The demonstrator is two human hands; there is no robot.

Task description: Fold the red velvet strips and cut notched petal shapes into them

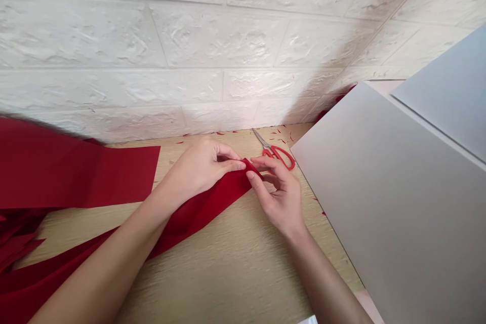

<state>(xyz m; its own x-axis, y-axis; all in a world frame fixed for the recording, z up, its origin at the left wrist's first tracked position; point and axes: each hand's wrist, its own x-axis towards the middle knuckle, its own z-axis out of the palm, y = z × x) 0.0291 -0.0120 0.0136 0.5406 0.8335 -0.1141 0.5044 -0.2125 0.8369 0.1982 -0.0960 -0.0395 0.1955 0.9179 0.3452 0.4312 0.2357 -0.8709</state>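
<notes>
The bare left forearm [117, 248] slants in from the near left, its wrist [169, 197] bent so the bare left hand [201, 164] points right — thumb and forefinger pinched. From the near right rises the bare right forearm [322, 268]; the bare right hand [283, 197] points left — fingers curled, thumb extended.

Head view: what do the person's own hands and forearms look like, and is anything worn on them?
The left hand and right hand are ordinary human hands, ungloved. The left forearm and right forearm are bare as far as they show, with no sleeves. No rings, watch, bracelet, cables or markings are visible.
</notes>
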